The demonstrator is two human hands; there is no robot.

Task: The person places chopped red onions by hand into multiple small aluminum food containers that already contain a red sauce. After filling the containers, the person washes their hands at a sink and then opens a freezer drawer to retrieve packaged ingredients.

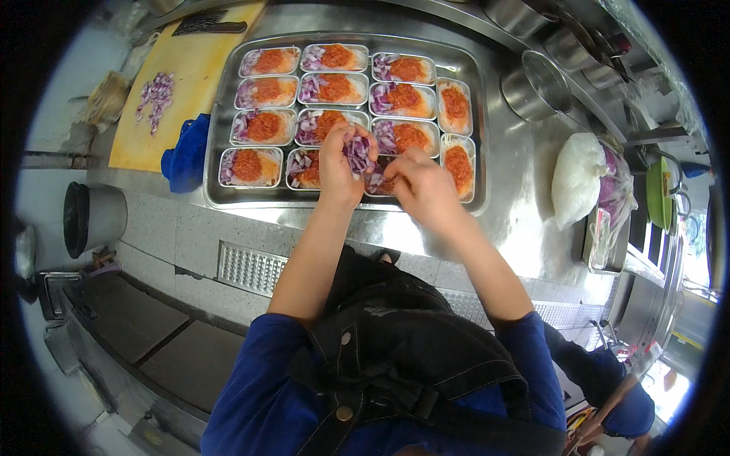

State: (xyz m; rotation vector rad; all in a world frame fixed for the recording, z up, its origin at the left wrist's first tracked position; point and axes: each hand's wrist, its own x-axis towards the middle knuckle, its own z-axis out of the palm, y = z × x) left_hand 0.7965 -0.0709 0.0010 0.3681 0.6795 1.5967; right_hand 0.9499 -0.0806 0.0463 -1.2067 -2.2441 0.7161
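Cupped over the front middle of a large steel tray, my left hand holds a heap of chopped red onion. Just to its right, my right hand hovers with bent fingers over a small metal container bearing some onion; whether a piece is between the fingertips is hidden. Several such containers stand in rows in the tray, holding pale shreds under red sauce. Most have onion along the left side. The two at the right, such as the upright one, show no onion.
A yellow cutting board at left carries chopped onion and a cleaver. A blue cloth lies by the tray. Right stand a steel pot, a white plastic bag and a bag of red onions. Another person is at lower right.
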